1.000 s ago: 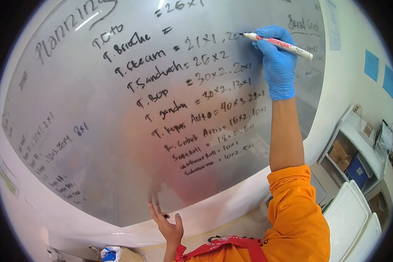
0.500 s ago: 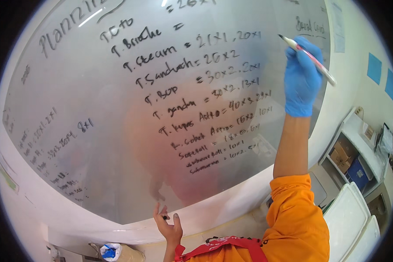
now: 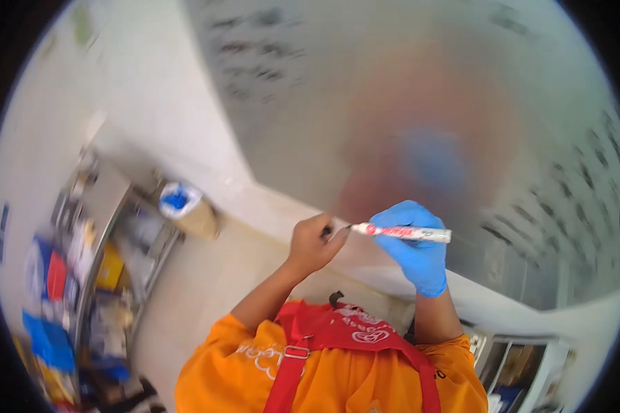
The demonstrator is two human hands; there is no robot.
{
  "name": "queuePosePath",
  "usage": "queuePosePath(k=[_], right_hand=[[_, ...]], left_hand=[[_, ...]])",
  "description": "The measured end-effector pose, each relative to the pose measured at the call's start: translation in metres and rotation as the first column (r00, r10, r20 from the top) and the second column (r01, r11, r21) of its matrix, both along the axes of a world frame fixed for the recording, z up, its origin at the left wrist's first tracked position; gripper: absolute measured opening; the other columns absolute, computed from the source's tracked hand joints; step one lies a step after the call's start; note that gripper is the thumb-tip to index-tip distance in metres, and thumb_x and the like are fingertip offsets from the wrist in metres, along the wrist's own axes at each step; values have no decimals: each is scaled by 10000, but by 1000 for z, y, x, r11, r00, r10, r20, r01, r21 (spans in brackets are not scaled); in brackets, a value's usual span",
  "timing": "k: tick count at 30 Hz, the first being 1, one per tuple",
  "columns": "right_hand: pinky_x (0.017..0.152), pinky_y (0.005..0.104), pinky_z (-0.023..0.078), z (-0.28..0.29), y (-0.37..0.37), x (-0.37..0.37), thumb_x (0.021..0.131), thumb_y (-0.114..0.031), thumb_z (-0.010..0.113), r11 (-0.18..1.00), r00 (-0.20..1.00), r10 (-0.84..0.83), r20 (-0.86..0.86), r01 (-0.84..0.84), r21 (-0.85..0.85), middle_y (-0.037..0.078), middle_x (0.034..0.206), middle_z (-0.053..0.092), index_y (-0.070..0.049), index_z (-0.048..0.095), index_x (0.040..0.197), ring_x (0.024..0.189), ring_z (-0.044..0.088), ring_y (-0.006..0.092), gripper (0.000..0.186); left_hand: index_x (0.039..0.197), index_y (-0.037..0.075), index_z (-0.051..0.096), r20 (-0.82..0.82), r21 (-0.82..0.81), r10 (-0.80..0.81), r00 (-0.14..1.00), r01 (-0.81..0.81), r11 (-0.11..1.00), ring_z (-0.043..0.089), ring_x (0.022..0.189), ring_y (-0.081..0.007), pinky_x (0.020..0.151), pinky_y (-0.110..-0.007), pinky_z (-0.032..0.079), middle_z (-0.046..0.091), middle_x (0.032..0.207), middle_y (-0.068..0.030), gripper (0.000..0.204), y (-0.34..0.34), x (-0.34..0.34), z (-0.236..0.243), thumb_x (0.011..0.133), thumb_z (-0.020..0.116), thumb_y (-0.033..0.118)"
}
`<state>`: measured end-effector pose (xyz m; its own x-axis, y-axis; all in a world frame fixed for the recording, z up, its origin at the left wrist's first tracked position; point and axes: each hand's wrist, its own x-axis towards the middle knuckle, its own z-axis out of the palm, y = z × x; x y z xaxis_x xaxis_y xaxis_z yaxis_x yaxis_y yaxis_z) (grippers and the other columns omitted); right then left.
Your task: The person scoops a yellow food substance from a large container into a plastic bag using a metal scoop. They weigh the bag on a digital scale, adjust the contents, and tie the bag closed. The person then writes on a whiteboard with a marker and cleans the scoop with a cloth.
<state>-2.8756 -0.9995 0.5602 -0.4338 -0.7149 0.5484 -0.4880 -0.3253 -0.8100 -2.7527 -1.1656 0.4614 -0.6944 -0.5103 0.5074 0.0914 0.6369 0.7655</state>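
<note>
My right hand [image 3: 420,261], in a blue glove, grips a white marker [image 3: 415,234] with red print. The marker lies nearly level, its bare dark tip pointing left and close to my left thumb. My left hand [image 3: 311,246], ungloved, is closed around a small black marker cap [image 3: 326,232]. Most of the cap is hidden by the fingers. Both hands are in front of my chest, below the whiteboard [image 3: 293,158], which carries blurred dark handwriting and a blue reflection of the glove.
A bin [image 3: 193,215] with blue stuff in its top stands by the wall on the left. Beyond it is a cluttered shelf unit [image 3: 114,241] with a yellow box and blue bags. Another shelf [image 3: 523,361] is at the lower right.
My right hand has come down from the board's upper right with the marker, whose tip is now beside my left hand. My left hand has closed. The view has swung down and left.
</note>
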Motion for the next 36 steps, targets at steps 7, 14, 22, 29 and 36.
queuePosePath(k=[7,14,22,29,36], right_hand=[[659,281,492,-27,-129,49,777,23,753,951,962,273,4,-270,148,74,914,687,-52,729,923,762,640,143,166],[626,306,500,-62,-231,128,780,-32,776,854,858,489,-157,-434,288,88,846,655,-72,716,906,705,644,206,146],[635,315,508,-102,-370,248,810,-66,757,672,679,730,-79,-692,266,89,824,653,-55,706,892,705,647,211,96],[670,282,516,-205,-504,300,878,-76,697,397,550,643,532,-834,382,76,861,666,5,675,951,742,635,144,111],[696,254,541,-348,-617,286,881,-46,661,604,626,88,775,-652,458,83,900,653,5,632,1048,743,630,136,176]], left_hand=[[717,47,513,82,75,197,977,-203,976,519,508,-287,490,-378,394,516,577,-103,259,-73,79,-9,764,742,158],[717,53,557,160,38,408,899,-419,907,583,608,-386,541,-426,437,574,647,-160,260,-127,152,-45,765,754,216],[797,74,654,239,108,584,776,-619,778,647,737,-395,643,-435,517,660,748,-169,107,-216,280,-62,775,713,161],[1215,71,546,465,136,657,593,-781,609,678,843,-314,749,-401,538,671,915,-130,483,-271,377,-106,795,744,205],[1220,4,566,708,326,620,338,-935,137,668,1000,-295,877,-402,532,670,1117,-160,536,-253,520,-236,814,745,306]])
